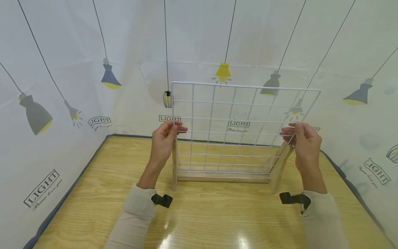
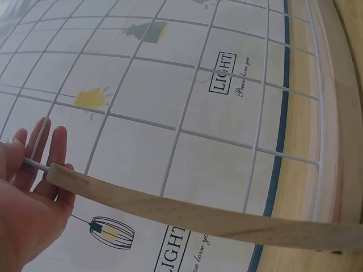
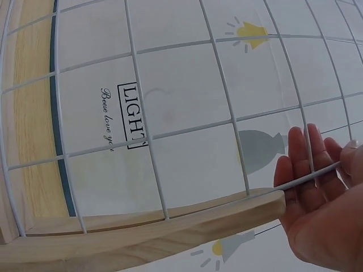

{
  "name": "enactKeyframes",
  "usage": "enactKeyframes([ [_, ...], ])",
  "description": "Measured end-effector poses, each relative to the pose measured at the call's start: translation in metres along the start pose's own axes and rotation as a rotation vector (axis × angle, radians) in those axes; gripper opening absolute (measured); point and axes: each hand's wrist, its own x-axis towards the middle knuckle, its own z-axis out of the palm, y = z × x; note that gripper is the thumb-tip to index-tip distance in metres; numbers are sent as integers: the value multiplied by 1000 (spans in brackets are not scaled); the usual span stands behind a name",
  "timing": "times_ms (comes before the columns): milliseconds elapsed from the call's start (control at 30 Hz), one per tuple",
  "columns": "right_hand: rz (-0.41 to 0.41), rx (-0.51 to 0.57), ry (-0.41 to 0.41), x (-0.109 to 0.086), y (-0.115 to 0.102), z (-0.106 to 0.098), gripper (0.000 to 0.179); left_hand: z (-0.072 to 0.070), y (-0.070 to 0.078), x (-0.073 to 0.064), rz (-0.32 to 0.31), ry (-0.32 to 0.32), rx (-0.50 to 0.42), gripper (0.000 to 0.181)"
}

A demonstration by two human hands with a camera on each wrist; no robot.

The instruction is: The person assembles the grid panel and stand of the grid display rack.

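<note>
A white wire grid panel (image 1: 226, 133) stands upright in a pale wooden stand (image 1: 224, 177), its lower edge along the bottom bar. On the panel's left edge, my left hand (image 1: 162, 141) pinches the side wire between thumb and fingers, just above the top of the left wooden post (image 2: 170, 208). The right hand (image 1: 308, 143) does the same on the opposite edge, its fingers behind the mesh, by the top of the right post (image 3: 170, 229). Both wrist views show the side wires running down along the posts.
The stand rests on a wood-grain table (image 1: 217, 214). Behind and at both sides hangs a white backdrop (image 1: 199, 41) printed with lamps and the word LIGHT. Dark blue edging (image 1: 71, 188) runs where table and backdrop meet. Black wrist mounts (image 1: 162, 200) sit on both sleeves.
</note>
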Motion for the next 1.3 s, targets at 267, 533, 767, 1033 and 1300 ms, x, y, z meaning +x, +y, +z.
enactKeyframes([
  [267, -75, -18, 43, 2, 12, 1, 24, 7, -10, -1, 81, 54, -24, 22],
  [533, -178, 29, 48, 4, 22, 5, 31, 10, -18, -2, 117, 123, -3, 23],
  [767, -229, 33, 61, 3, 26, 4, 30, 13, -18, -2, 124, 139, -6, 22],
  [1033, -231, 56, 63, 2, 27, 6, 37, 15, -15, -3, 106, 149, -17, 23],
  [1300, -253, 50, 68, 3, 28, 5, 37, 17, -17, -3, 114, 153, -45, 24],
])
